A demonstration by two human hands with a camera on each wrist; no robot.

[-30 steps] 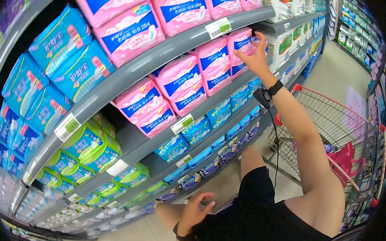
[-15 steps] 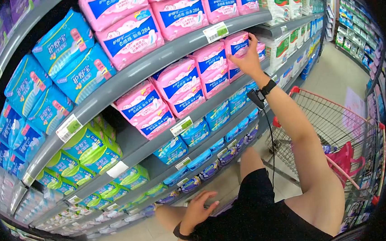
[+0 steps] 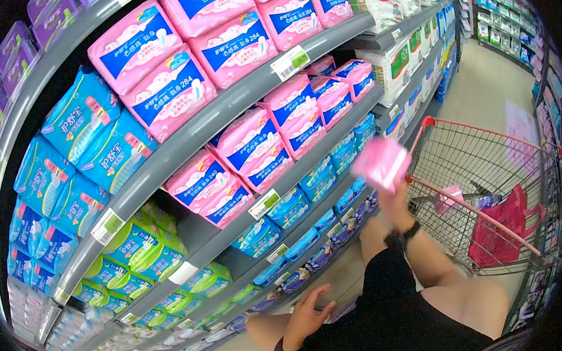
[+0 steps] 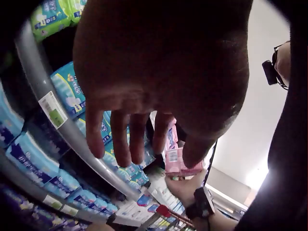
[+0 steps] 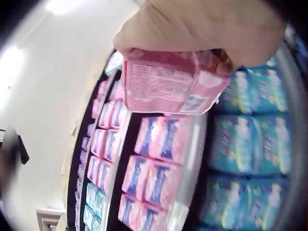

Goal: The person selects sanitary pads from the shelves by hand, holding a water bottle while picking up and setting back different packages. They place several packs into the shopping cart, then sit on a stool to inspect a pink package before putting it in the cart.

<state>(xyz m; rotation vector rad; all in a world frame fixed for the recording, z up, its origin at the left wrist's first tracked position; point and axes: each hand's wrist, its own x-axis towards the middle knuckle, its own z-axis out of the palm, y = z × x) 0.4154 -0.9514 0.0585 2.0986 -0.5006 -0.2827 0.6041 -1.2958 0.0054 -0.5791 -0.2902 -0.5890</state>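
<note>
My right hand [image 3: 396, 207] grips a pink pack of sanitary pads [image 3: 384, 164], blurred in the head view, in front of the lower shelves beside the cart. In the right wrist view the pack [image 5: 161, 86] shows its printed back and barcode, with thumb and fingers of the hand [image 5: 207, 31] around its edges. My left hand [image 3: 310, 313] hangs low near the knee, fingers relaxed and holding nothing; the left wrist view shows its fingers spread over the shelf fronts. Matching pink packs [image 3: 252, 145] stand stacked on the middle shelf.
A wire shopping cart [image 3: 482, 136] with red trim stands at the right, holding a red bag [image 3: 500, 231] and a pink pack [image 3: 451, 198]. Blue packs [image 3: 121, 163], green packs [image 3: 134, 240] and white packs [image 3: 385, 75] fill the neighbouring shelf sections. A grey shelf edge [image 3: 222, 104] juts out above.
My right hand has taken a pink pack from the right end of the middle shelf and moved it down towards the cart. The left hand stays low. The head view has shifted.
</note>
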